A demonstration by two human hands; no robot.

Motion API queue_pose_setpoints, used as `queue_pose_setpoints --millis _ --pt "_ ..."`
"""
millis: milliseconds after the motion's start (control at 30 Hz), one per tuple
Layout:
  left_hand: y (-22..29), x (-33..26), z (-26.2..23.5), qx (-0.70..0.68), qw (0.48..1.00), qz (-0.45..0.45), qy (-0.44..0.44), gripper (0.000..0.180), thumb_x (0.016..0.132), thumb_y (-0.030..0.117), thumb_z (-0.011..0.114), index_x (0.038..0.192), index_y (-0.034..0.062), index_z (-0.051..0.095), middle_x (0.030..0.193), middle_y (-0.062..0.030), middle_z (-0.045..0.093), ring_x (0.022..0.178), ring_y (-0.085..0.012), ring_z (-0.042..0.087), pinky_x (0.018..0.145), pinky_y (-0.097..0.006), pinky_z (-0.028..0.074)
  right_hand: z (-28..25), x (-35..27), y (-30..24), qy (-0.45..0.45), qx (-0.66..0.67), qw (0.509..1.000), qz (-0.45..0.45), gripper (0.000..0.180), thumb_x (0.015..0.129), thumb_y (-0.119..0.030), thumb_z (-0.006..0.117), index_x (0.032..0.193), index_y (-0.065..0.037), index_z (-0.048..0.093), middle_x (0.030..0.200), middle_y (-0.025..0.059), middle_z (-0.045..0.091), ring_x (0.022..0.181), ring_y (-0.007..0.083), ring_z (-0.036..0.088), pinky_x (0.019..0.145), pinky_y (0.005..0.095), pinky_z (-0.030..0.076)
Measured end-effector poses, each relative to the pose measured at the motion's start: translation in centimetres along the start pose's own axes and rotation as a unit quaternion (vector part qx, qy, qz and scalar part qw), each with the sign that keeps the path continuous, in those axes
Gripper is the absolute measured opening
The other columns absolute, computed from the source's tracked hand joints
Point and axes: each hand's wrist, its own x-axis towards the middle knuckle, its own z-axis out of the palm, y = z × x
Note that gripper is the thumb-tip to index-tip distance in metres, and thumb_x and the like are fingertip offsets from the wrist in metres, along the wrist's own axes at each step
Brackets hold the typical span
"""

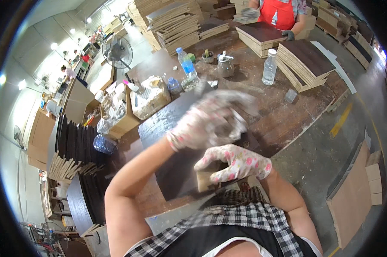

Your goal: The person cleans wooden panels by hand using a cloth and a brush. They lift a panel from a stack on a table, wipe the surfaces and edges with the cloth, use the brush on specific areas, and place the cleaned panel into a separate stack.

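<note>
Both my hands wear white gloves with pink floral spots. My right hand [240, 165] is curled round a small block-like piece with a pale face [204, 182], near the front of the table. Just above and beyond it is my left hand [210, 122], smeared by motion. Grey-white crumpled material shows about its fingers, and I cannot make out whether that is a cloth or the soiled glove. Beneath both hands lies a dark flat panel [170, 167] on the brown worktable [262, 107].
A co-worker in a red apron [277, 15] handles stacked boards [262, 36] across the table. Nearby stand another board stack [304, 64], a clear bottle [269, 68], a blue-labelled bottle [185, 62] and a glass jar [225, 66]. Left are a carton [123, 118] and dark panels [80, 141].
</note>
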Motion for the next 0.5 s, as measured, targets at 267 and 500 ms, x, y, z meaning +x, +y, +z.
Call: queue_pose_setpoints --millis 267,500 --pt "6.7 -0.2 2.3 0.104 0.994 0.023 -0.037 0.067 0.072 0.036 0.075 0.133 0.0121 0.059 0.147 -0.0146 0.048 0.141 -0.041 0.036 0.119 -0.054 0.026 -5.9 -3.0 1.4 0.319 0.292 0.893 -0.121 0.061 0.088 -0.048 0.072 0.127 -0.003 0.057 0.123 0.0166 0.064 0.113 0.0268 0.064 0.094 0.0444 0.057" --pt "11.6 -7.2 1.8 0.144 0.98 0.053 -0.126 0.048 0.083 0.034 0.068 0.13 0.0223 0.062 0.148 -0.0043 0.048 0.141 -0.0332 0.039 0.118 -0.054 0.029 -8.4 -0.3 0.2 0.331 0.194 0.918 -0.106 0.036 0.093 -0.02 0.07 0.126 -0.004 0.063 0.117 0.0094 0.068 0.108 0.0152 0.065 0.089 0.0276 0.055"
